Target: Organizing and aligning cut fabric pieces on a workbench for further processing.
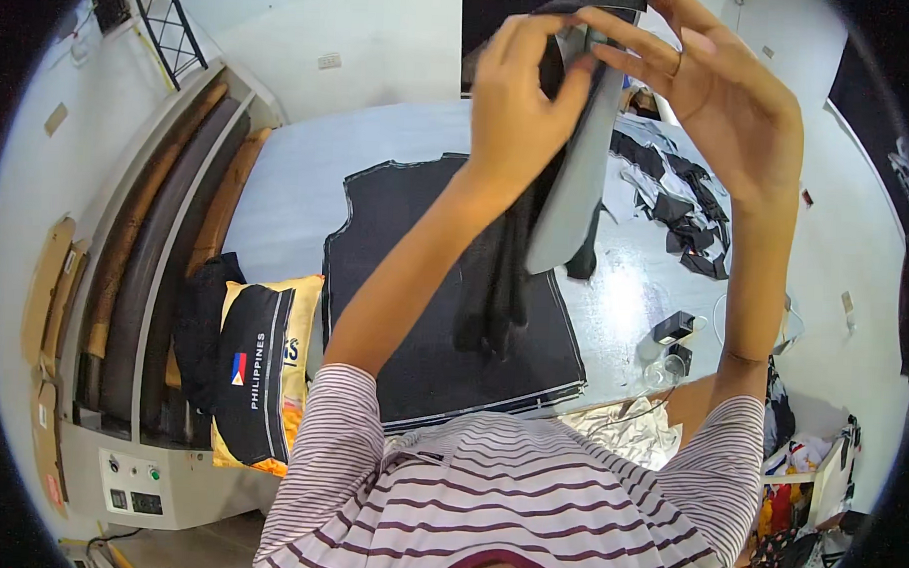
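Raised above the table, several long black and grey fabric pieces (570, 208) hang down from between my hands. My left hand (526, 91) is closed on them near their upper end, thumb and fingers pinched together. From the other side my right hand (731, 93) reaches in, its fingertips closed at the cloth's top edge close to my left fingers. The lower ends dangle loose, some grey side out, others black. Beneath them a stack of large black cut fabric panels (405, 272) with pale edges lies flat on the table.
Fabric scraps (687, 207) are heaped at the table's (400, 132) far right. Small black boxes (673, 328) and a clear glass (664, 369) stand near its right edge. Left is a roller machine (133, 473); a yellow cushion with black cloth (307, 354) rests against it.
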Motion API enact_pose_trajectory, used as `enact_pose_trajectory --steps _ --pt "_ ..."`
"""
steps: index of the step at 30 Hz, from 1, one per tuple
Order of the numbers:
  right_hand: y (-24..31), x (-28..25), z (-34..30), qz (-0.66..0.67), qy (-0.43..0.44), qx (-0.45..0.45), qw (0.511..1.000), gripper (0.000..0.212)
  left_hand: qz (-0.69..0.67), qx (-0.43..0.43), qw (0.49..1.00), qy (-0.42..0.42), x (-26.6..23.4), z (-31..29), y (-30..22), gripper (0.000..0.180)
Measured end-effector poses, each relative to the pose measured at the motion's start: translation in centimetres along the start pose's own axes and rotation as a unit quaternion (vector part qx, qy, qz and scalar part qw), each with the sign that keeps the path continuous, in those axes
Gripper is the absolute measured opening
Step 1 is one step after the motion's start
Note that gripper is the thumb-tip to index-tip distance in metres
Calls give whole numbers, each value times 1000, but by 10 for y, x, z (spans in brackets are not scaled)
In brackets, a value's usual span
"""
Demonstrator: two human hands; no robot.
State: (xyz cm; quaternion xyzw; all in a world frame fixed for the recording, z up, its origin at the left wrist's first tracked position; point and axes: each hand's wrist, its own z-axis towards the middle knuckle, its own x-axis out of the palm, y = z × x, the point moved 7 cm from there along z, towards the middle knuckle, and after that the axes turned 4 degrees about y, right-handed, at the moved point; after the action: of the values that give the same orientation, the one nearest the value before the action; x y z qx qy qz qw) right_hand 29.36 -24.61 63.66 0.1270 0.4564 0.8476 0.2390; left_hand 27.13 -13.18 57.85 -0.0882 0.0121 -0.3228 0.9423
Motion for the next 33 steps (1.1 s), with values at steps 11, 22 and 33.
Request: enact_pose_trajectory --steps 11,22,33 --pt "17 20 -1 -569 -20 -313 760 39 -215 -256 934 126 -29 -12 42 18" --pt "39 -21 9 -549 -118 -233 794 8 154 -185 948 209 -63 -87 66 55" --pt "32 -212 7 -440 -216 -148 859 15 25 -369 927 62 -141 -157 149 21"
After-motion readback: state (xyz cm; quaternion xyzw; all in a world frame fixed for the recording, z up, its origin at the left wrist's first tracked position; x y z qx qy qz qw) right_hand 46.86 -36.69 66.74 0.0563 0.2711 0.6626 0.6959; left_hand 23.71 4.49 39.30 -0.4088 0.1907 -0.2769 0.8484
